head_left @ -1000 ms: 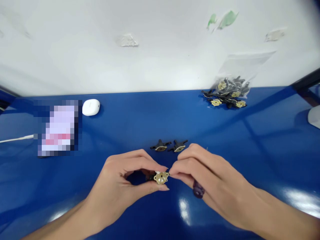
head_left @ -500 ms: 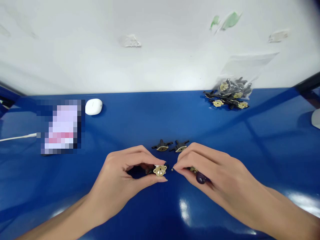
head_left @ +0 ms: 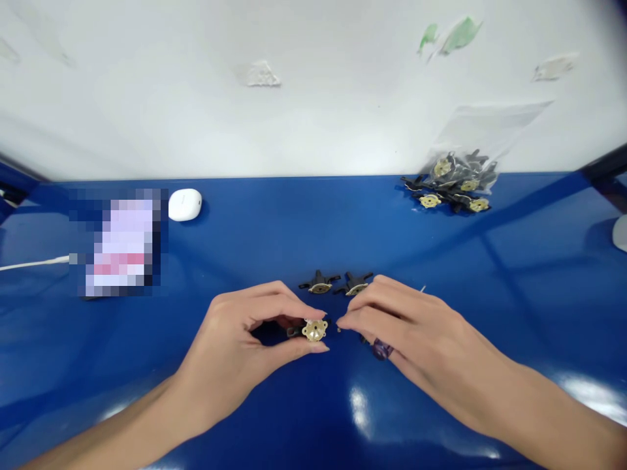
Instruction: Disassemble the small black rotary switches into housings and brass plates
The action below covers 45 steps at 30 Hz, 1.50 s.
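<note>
My left hand [head_left: 255, 329] pinches a small black part with a pale gold flange [head_left: 316, 329] between thumb and fingers, flange facing me. Just right of it, my right hand [head_left: 406, 333] is closed, thumb and index fingertips together at a tiny screw-like piece [head_left: 339, 329]; whether they grip it I cannot tell. Under the palm shows the dark purple handle of a screwdriver [head_left: 382, 349], while a thin metal shaft sticks out beyond the knuckles. Two similar black parts, a left one [head_left: 319, 283] and a right one [head_left: 354, 284], lie behind my hands.
A clear plastic bag [head_left: 484, 130] with several such parts leans against the white wall at back right, more parts [head_left: 430, 201] before it. At left on the blue table [head_left: 274, 222] lie a blurred-out phone [head_left: 125, 241] with a white cable and a white case [head_left: 185, 204].
The purple handle under my right hand has swung slightly left, and the thin shaft now shows behind the knuckles. My left hand keeps its hold on the gold-flanged part.
</note>
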Available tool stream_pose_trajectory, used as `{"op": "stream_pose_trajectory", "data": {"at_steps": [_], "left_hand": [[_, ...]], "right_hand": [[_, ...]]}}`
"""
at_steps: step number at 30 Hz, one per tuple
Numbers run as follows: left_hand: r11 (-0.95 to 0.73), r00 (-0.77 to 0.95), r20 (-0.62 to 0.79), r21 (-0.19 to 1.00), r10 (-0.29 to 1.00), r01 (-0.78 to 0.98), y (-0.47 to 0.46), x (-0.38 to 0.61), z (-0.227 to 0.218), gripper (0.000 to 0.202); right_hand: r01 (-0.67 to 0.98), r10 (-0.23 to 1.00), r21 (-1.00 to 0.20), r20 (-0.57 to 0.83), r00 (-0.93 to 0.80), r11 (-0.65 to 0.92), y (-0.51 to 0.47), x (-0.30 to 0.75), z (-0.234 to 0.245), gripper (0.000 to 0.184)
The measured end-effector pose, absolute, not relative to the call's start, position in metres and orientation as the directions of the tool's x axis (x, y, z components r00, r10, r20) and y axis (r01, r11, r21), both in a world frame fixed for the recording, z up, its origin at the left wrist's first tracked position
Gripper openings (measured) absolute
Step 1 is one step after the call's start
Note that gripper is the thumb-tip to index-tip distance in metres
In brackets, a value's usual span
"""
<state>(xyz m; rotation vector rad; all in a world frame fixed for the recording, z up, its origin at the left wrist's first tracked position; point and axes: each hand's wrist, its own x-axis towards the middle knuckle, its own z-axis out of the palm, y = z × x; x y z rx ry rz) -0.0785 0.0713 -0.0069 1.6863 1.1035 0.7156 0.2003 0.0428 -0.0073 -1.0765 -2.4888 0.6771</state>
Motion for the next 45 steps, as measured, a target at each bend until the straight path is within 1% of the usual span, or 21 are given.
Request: {"op": "stream_pose_trajectory", "data": {"at_steps": [5,9,11,16,21,23,26,31,33,36,39,41,45], "left_hand": [[-0.117,0.425,-0.043,0.931,0.904,0.345,0.070,-0.079,-0.007,0.020],[-0.119,0.423,-0.044,0.929,0.905,0.351,0.071,-0.078,-0.009,0.022],[-0.114,0.421,-0.049,0.929,0.906,0.352,0.071,-0.078,-0.009,0.023],[-0.113,0.426,-0.048,0.932,0.903,0.344,0.071,-0.078,-0.008,0.023],[-0.127,0.419,-0.032,0.929,0.907,0.347,0.072,-0.077,-0.007,0.025],[-0.124,0.420,-0.037,0.928,0.907,0.351,0.072,-0.076,-0.007,0.024],[-0.113,0.422,-0.050,0.929,0.905,0.352,0.072,-0.076,-0.008,0.023],[-0.106,0.423,-0.055,0.932,0.904,0.347,0.072,-0.079,-0.011,0.023],[-0.106,0.426,-0.060,0.929,0.903,0.355,0.072,-0.080,-0.012,0.023],[-0.104,0.428,-0.069,0.924,0.901,0.369,0.072,-0.080,-0.012,0.022],[-0.093,0.428,-0.082,0.924,0.900,0.371,0.072,-0.079,-0.012,0.023],[-0.091,0.427,-0.080,0.926,0.901,0.366,0.073,-0.079,-0.011,0.023],[-0.106,0.426,-0.063,0.926,0.903,0.361,0.073,-0.078,-0.009,0.023]], "right_hand": [[0.593,0.763,-0.557,0.121,-0.635,0.582,0.044,0.195,-0.006,0.036],[0.583,0.768,-0.556,0.172,-0.617,0.593,0.043,0.193,-0.005,0.033],[0.580,0.767,-0.556,0.177,-0.617,0.595,0.042,0.193,-0.004,0.035],[0.587,0.749,-0.540,0.130,-0.650,0.603,0.040,0.194,-0.003,0.048],[0.594,0.756,-0.533,0.145,-0.638,0.603,0.040,0.192,-0.004,0.052],[0.612,0.762,-0.516,0.134,-0.633,0.599,0.040,0.192,-0.004,0.050],[0.644,0.775,-0.481,0.130,-0.618,0.595,0.041,0.193,-0.004,0.040],[0.679,0.800,-0.447,0.167,-0.576,0.583,0.040,0.193,-0.002,0.028],[0.690,0.803,-0.431,0.166,-0.572,0.581,0.039,0.192,-0.001,0.028],[0.716,0.806,-0.390,0.137,-0.577,0.579,0.038,0.191,0.001,0.035],[0.720,0.802,-0.379,0.113,-0.587,0.580,0.038,0.190,0.003,0.040],[0.720,0.801,-0.378,0.116,-0.587,0.582,0.038,0.188,0.004,0.038],[0.726,0.804,-0.353,0.174,-0.569,0.591,0.039,0.186,0.003,0.030]]}}
